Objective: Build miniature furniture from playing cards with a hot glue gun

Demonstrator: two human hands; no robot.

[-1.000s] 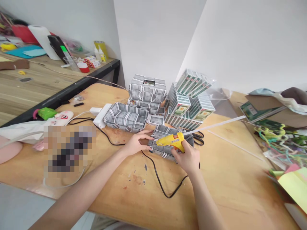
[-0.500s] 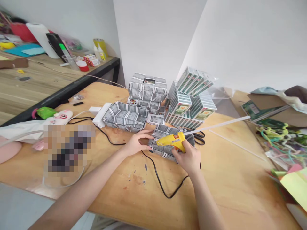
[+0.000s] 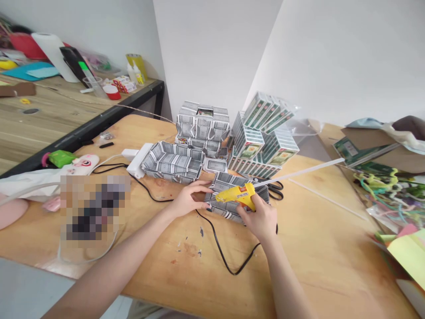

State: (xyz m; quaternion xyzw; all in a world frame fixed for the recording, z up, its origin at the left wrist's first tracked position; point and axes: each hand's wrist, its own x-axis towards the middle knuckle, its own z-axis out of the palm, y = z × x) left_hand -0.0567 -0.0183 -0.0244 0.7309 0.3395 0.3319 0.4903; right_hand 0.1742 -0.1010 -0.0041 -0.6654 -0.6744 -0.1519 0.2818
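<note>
My right hand grips a yellow glue gun with a long clear glue stick poking out behind it. Its nozzle points left, over a small tray folded from grey patterned playing cards. My left hand holds the left edge of that card tray, fingers curled on it. The gun's black cord loops across the wooden table toward me.
Another card tray and a taller card box stand behind. Boxed card decks are stacked to the right, black scissors beside them. A white power strip lies left. Craft clutter fills the right edge.
</note>
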